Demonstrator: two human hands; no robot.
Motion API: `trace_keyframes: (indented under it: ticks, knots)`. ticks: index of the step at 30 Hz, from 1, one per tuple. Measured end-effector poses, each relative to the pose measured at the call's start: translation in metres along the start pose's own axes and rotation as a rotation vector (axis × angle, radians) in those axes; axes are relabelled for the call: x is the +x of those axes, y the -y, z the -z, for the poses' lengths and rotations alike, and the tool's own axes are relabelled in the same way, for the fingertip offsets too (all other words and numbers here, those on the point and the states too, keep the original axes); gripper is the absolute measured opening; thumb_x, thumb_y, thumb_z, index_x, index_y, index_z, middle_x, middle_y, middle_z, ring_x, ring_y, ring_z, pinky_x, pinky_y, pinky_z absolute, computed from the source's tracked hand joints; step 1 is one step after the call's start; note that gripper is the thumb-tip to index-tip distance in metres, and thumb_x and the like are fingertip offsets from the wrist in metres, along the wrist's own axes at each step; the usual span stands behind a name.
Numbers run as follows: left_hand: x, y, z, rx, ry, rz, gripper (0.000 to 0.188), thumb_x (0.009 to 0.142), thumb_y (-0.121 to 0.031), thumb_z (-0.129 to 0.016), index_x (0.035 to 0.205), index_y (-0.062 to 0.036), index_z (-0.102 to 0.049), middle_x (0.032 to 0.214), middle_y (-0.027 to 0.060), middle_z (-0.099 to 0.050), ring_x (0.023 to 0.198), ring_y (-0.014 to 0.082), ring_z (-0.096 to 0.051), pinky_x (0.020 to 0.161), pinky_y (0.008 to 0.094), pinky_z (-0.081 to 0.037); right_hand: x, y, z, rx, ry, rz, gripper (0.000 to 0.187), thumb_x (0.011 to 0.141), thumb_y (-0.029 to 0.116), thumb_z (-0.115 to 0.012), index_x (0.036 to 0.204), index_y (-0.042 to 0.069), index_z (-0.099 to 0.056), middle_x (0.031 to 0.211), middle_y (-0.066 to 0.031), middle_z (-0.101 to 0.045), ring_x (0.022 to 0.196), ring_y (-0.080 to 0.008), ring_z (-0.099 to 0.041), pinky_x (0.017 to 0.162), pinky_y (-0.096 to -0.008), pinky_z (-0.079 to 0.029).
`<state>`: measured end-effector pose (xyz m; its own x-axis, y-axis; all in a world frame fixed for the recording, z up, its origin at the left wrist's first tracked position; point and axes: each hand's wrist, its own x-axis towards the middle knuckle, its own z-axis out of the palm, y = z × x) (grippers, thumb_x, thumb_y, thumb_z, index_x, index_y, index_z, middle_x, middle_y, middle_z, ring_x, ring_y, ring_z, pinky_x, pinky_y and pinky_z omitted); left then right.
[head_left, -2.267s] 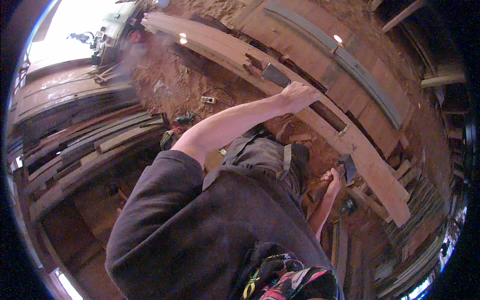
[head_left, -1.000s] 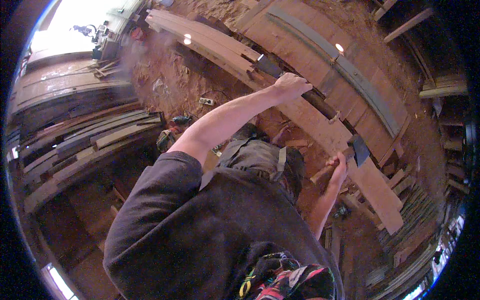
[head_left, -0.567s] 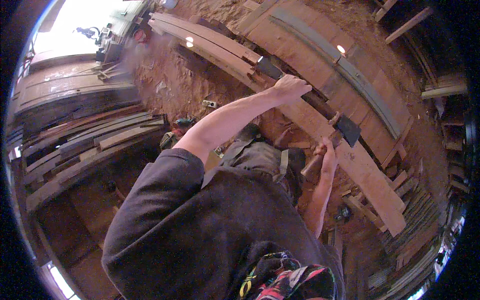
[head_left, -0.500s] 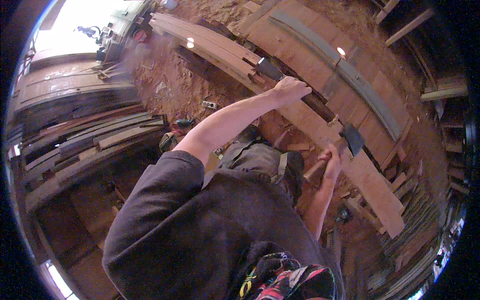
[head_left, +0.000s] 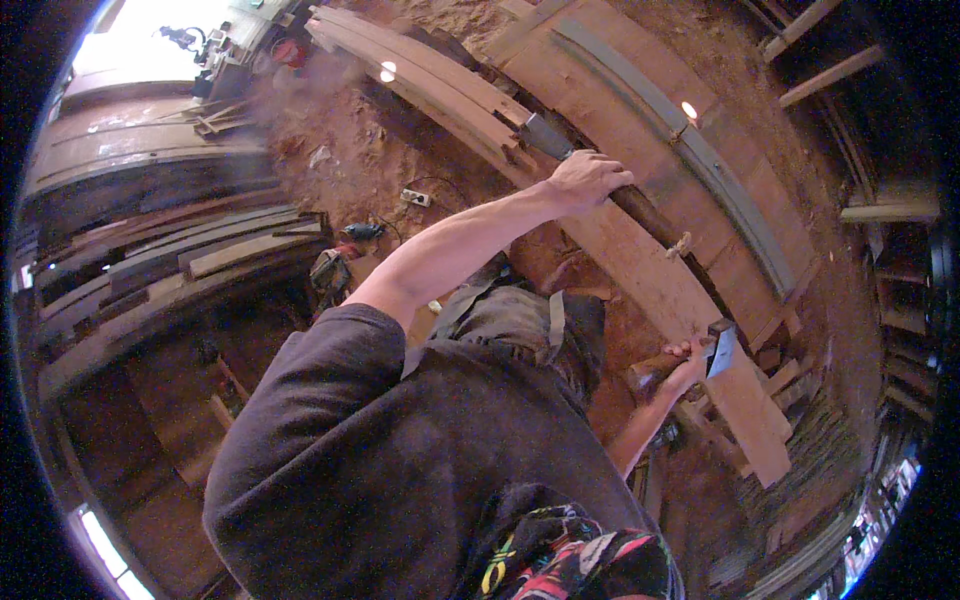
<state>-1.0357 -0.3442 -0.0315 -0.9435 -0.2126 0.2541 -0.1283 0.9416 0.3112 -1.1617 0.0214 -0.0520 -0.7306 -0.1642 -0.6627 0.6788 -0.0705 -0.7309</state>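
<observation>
My left hand [head_left: 590, 183] is closed around a large chisel whose broad grey blade [head_left: 546, 135] lies along the notched edge of a long reddish timber [head_left: 420, 85]. Past the fist, a dark brown shaft runs toward a frayed tan knob [head_left: 681, 245], apparently the chisel's butt end. Lower right, my right hand [head_left: 690, 352] grips a hatchet by its wooden handle close to the head. The hatchet's metal head [head_left: 720, 352] is over a long plank [head_left: 655, 280], apart from the knob. My fingers partly hide both handles.
Wide boards with a grey curved strip [head_left: 690, 150] lie beyond the timber. Stacked planks [head_left: 200, 255] fill the left side. A power strip [head_left: 415, 198] and a blue-green power tool [head_left: 362, 231] sit on the reddish dirt floor. Offcuts [head_left: 785, 375] lie at right.
My right hand has swung the hatchet down and to the right, away from the tan knob. The left hand stays at the chisel, its fingers slightly shifted.
</observation>
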Motion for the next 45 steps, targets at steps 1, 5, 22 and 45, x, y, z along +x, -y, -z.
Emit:
trace_keyframes:
  ticks: [1, 5, 22, 45]
  knots:
    - [0.004, -0.001, -0.002, -0.023, 0.05, 0.039, 0.038, 0.077, -0.012, -0.061, 0.116, -0.0133, -0.062, 0.101, 0.0107, -0.068, 0.097, 0.0315, -0.066, 0.08, 0.0436, -0.054, 0.0, -0.006, 0.007, 0.036, 0.036, -0.01, 0.021, 0.088, 0.021, -0.064, 0.076, 0.014, -0.048, 0.067, 0.0025, -0.045, 0.057, -0.0109, -0.045, 0.057, -0.0283, -0.039]
    - [0.03, 0.009, -0.005, -0.019, 0.308, 0.168, 0.036, 0.08, -0.012, -0.059, 0.116, -0.0137, -0.064, 0.105, 0.0101, -0.068, 0.1, 0.031, -0.066, 0.08, 0.0446, -0.055, -0.006, -0.016, 0.02, 0.121, 0.132, -0.071, 0.019, 0.089, 0.019, -0.064, 0.077, 0.015, -0.049, 0.067, 0.0036, -0.046, 0.058, -0.0099, -0.046, 0.057, -0.0277, -0.039]
    - [0.034, 0.011, -0.033, 0.044, 0.348, 0.138, 0.034, 0.084, -0.016, -0.057, 0.117, -0.0146, -0.062, 0.101, 0.0086, -0.067, 0.093, 0.0337, -0.067, 0.077, 0.0473, -0.055, -0.027, -0.023, 0.027, 0.217, 0.1, -0.142, 0.013, 0.093, 0.017, -0.061, 0.082, 0.016, -0.053, 0.07, 0.0044, -0.052, 0.057, -0.0086, -0.049, 0.057, -0.0286, -0.042]
    - [0.01, 0.038, -0.023, 0.102, 0.262, 0.116, 0.01, 0.079, -0.017, -0.058, 0.084, -0.0131, -0.065, 0.076, 0.0078, -0.067, 0.072, 0.0284, -0.07, 0.059, 0.0423, -0.058, -0.002, -0.04, -0.111, -0.294, 0.478, -0.387, 0.036, 0.092, 0.037, -0.056, 0.065, 0.018, -0.043, 0.06, 0.0055, -0.044, 0.051, -0.0113, -0.041, 0.048, -0.0271, -0.034]
